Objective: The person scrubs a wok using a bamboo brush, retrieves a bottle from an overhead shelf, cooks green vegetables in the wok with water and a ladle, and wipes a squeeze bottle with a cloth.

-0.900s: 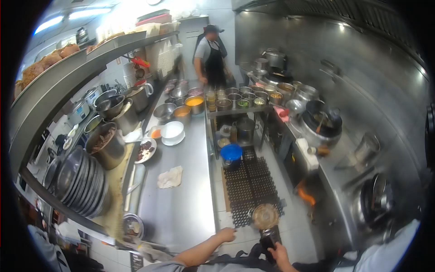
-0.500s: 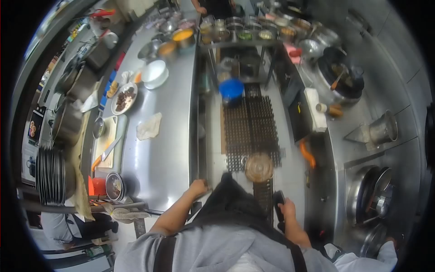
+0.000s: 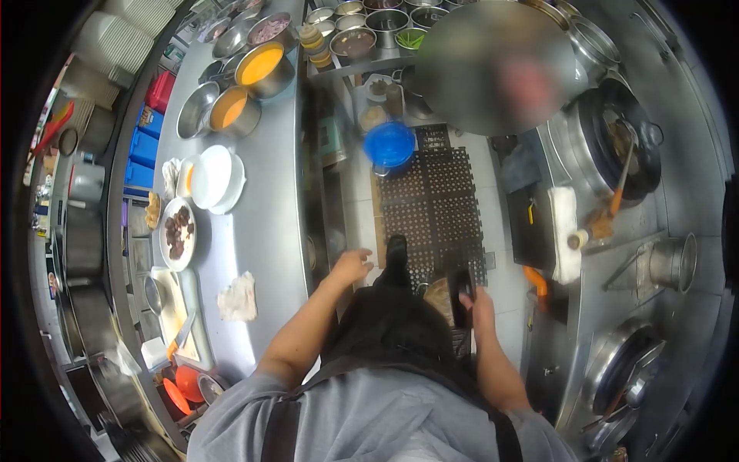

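My left hand [image 3: 354,266] hangs beside the steel counter's edge, fingers loosely apart and holding nothing. Lower on the right, my right hand [image 3: 481,306] is closed around a flat black phone-shaped object [image 3: 460,296]; its exact kind is unclear. Beneath that object, a round brownish basin-like thing [image 3: 439,296] shows on the floor, partly covered by my apron and the object. My dark shoe [image 3: 396,258] rests at the edge of the black perforated mat [image 3: 443,200].
The steel counter [image 3: 265,231] on the left bears a white cloth [image 3: 237,297], a plate of dark pieces [image 3: 185,250], white bowls [image 3: 212,177], orange-filled pots [image 3: 260,68] and a knife [image 3: 183,335]. A blue basin [image 3: 389,145] sits ahead. Woks [image 3: 616,138] line the right. A blurred area hides the upper middle.
I have moved forward along the aisle, so the blue basin and pots are nearer. My left hand has loosened and extended its fingers. The black object stays in my right hand, raised slightly.
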The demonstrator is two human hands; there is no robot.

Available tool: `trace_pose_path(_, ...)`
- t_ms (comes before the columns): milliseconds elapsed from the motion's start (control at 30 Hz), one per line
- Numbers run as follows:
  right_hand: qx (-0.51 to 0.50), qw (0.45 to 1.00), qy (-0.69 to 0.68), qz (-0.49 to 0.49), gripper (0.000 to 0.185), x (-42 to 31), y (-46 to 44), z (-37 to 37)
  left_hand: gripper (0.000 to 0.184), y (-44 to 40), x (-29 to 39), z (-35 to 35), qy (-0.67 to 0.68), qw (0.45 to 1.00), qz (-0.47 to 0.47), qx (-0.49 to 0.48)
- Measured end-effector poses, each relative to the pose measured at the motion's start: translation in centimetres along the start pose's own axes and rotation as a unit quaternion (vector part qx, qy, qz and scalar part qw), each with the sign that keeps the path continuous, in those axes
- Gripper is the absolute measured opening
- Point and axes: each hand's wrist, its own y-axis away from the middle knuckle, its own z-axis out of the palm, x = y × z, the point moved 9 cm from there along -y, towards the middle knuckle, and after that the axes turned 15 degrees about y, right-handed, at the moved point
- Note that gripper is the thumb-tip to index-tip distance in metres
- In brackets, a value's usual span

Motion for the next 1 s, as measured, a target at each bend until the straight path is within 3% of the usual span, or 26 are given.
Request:
trace_pose_path(67, 0.001, 0.968, 0.236, -0.080, 0.036, -10.4, -4.0, -1.9, 0.039, -2.1, 1.1, -3.8, 0.053, 0.998, 0.008, 0.021)
trace_pose_path(200, -0.021, 0.986, 0.088, -0.141, 0.040, -20.1, -12.4, -0.8, 0.041, -4.9, 3.8, -9.9, 0.081, 0.996, -0.006, 0.044)
trace_pose_path(267, -0.056, 0.985, 0.040, -0.160, 0.039, -25.3, -14.5, -0.3, 0.041, -5.8, 4.3, -10.8, 0.255, 0.962, -0.099, 0.017)
trace_pose_path(333, -0.124, 0.978, -0.047, -0.161, 0.035, -28.2, -16.5, 2.0, 0.042, -6.9, 7.2, -10.9, 0.297, 0.948, -0.112, -0.014)
trace_pose_path(400, -0.178, 0.963, -0.113, -0.169, 0.031, -32.9, -16.9, 2.5, 0.046, -8.1, 11.2, -9.8, 0.448, 0.886, -0.093, -0.076)
trace_pose_path(467, -0.235, 0.950, -0.158, -0.128, 0.029, -34.0, -19.3, 5.4, 0.036, -9.7, 14.6, -8.7, 0.529, 0.832, -0.088, -0.145)
trace_pose_path(533, -0.269, 0.942, -0.126, -0.157, 0.034, -35.2, -22.5, 7.8, 0.036, -12.9, 14.1, -7.4, 0.562, 0.812, -0.075, -0.141)
trace_pose_path(667, -0.262, 0.936, -0.007, -0.234, 0.039, -38.2, -29.9, 11.9, 0.037, -19.8, 10.6, -7.3, 0.679, 0.727, -0.088, 0.050)
trace_pose_path(733, -0.305, 0.907, 0.087, -0.276, 0.044, -38.7, -32.0, 14.1, 0.033, -22.3, 10.0, -7.3, 0.730, 0.674, -0.081, 0.079)
trace_pose_path(767, -0.262, 0.899, 0.098, -0.335, 0.048, -38.5, -33.4, 15.1, 0.032, -23.6, 8.1, -7.0, 0.752, 0.644, -0.081, 0.112)
trace_pose_path(833, -0.311, 0.900, 0.075, -0.295, 0.047, -38.1, -35.4, 16.6, 0.029, -25.5, 6.4, -8.0, 0.786, 0.597, -0.070, 0.145)
trace_pose_path(900, -0.347, 0.907, 0.022, -0.236, 0.047, -37.1, -37.1, 18.2, 0.027, -26.9, 4.4, -10.1, 0.780, 0.593, -0.070, 0.186)
trace_pose_path(1000, -0.364, 0.908, 0.059, -0.199, 0.044, -33.4, -40.3, 20.2, 0.021, -29.5, -2.5, -13.4, 0.758, 0.592, -0.051, 0.270)
